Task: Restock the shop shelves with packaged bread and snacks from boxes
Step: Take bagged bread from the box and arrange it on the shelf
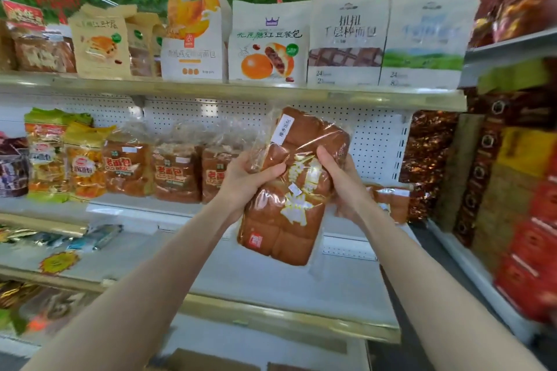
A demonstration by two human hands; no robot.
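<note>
A large clear bag of brown pull-apart bread (pixel 289 208) is held upright in front of the middle shelf (pixel 168 208). My left hand (pixel 245 179) grips its left edge near the top, thumb across the front. My right hand (pixel 343 181) grips its right edge, fingers behind the bag. Three similar bread bags (pixel 177 172) stand in a row on the middle shelf to the left. Another bread bag (pixel 391 202) lies on that shelf behind my right hand, partly hidden.
The top shelf (pixel 241 90) carries white and tan bread bags. Orange snack packs (pixel 60 156) stand at the middle shelf's left. Lower shelves (pixel 271 283) jut out toward me. A side rack (pixel 518 190) with red and brown packs stands at the right. A cardboard edge (pixel 205 361) shows below.
</note>
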